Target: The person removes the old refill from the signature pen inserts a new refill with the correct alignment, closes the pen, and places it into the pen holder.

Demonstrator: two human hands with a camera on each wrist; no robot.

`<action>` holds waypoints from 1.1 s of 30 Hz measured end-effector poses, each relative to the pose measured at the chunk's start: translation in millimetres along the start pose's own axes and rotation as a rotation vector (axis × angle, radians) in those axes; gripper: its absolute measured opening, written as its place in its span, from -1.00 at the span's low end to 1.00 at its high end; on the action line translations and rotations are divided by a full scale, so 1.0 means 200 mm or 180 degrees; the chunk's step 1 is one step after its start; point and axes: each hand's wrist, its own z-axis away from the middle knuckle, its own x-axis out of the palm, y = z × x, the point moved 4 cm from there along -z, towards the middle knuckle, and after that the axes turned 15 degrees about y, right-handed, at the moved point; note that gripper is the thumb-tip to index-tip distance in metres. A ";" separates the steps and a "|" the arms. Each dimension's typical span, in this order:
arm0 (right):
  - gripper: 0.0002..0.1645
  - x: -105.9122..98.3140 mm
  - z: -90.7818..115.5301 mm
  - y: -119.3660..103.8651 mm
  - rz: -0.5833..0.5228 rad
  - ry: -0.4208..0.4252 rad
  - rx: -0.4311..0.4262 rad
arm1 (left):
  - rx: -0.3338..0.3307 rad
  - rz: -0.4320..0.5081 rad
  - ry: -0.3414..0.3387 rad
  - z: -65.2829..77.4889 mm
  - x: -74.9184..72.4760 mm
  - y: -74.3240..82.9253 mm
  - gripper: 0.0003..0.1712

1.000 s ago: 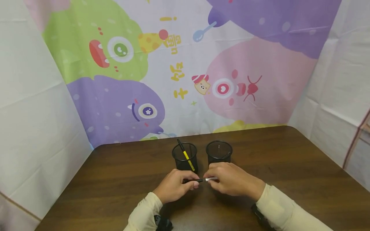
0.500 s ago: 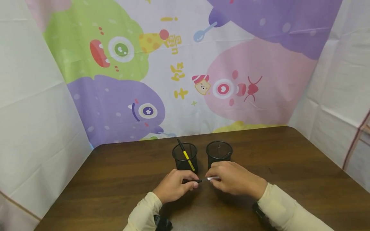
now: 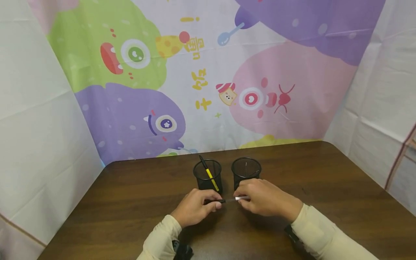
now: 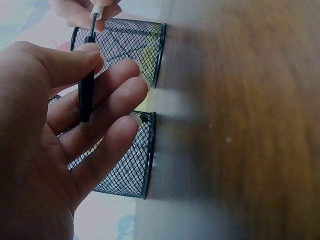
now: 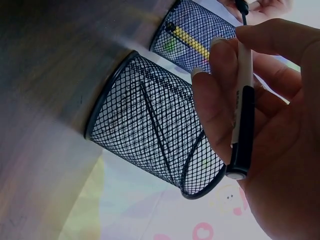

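Observation:
My left hand (image 3: 196, 206) pinches the black tapered front section (image 4: 86, 102) of a pen between thumb and forefinger, its other fingers loosely bent. White with a black end, the pen's barrel (image 5: 245, 75) is held in the thumb and fingers of my right hand (image 3: 266, 199). Between the two parts a thin dark refill (image 3: 230, 200) shows, roughly level and in line with both. Both hands are just in front of two black mesh cups, the left cup (image 3: 204, 185) and the right cup (image 3: 238, 177).
In the left cup leans a yellow and black pen (image 3: 211, 177). Thin dark rods (image 5: 155, 125) stand inside the right cup. Both cups are on a brown wooden table (image 3: 136, 202), with a cartoon-printed cloth (image 3: 201, 133) behind its far edge.
My right hand has drawn the white barrel a little to the right and away from the black section. The gap has widened, baring more of the refill. My left hand has hardly moved.

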 end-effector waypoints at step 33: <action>-0.84 -0.03 0.01 0.05 0.0133 -0.0137 0.0148 | -0.0035 -0.0153 0.0098 0.01 -0.02 0.00 -0.90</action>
